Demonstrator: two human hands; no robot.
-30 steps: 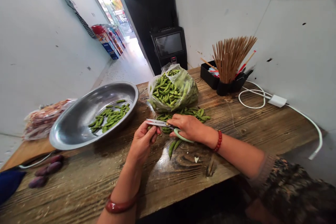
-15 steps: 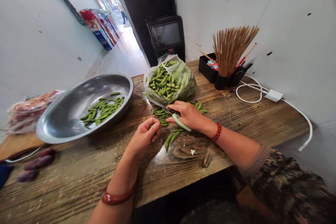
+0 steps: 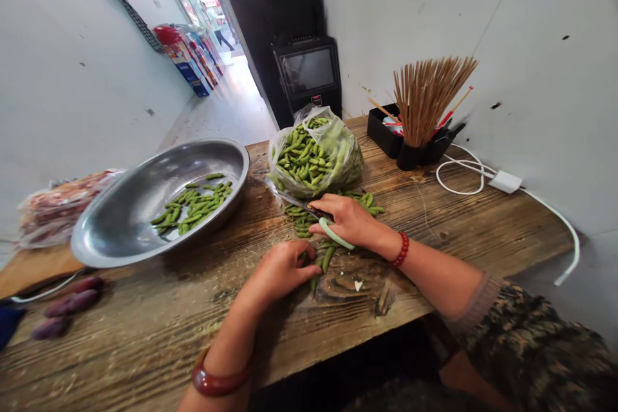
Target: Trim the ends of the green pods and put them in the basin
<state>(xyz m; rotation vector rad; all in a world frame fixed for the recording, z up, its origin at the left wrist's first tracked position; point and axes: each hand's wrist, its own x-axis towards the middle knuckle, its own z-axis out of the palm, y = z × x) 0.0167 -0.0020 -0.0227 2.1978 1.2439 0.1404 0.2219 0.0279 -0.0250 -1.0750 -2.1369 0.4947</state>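
Observation:
My right hand (image 3: 345, 220) is closed round a pair of scissors with a pale green handle (image 3: 335, 234). Their metal blades (image 3: 293, 201) point left, over a loose pile of green soybean pods (image 3: 302, 222) on the wooden table. Nearer me, my left hand (image 3: 287, 268) is low over the tabletop, thumb and fingers apart beside a few separate pods (image 3: 328, 257); its fingertips are partly hidden. Behind the scissors stands a clear plastic bag (image 3: 345, 164) full of pods. To the left, a wide steel basin (image 3: 116, 219) holds more pods at its right side.
Purple oval fruits or tubers (image 3: 72, 302) lie at the left, near a bagged reddish mass (image 3: 58, 206) on a board. At the back right are a black holder (image 3: 383, 132) with wooden skewers (image 3: 427, 100) and a white cable with an adapter (image 3: 505, 181).
My left hand has moved down and right to the loose pods in front, its pinched fingers now parted. My right hand stays nearly in place with the scissors.

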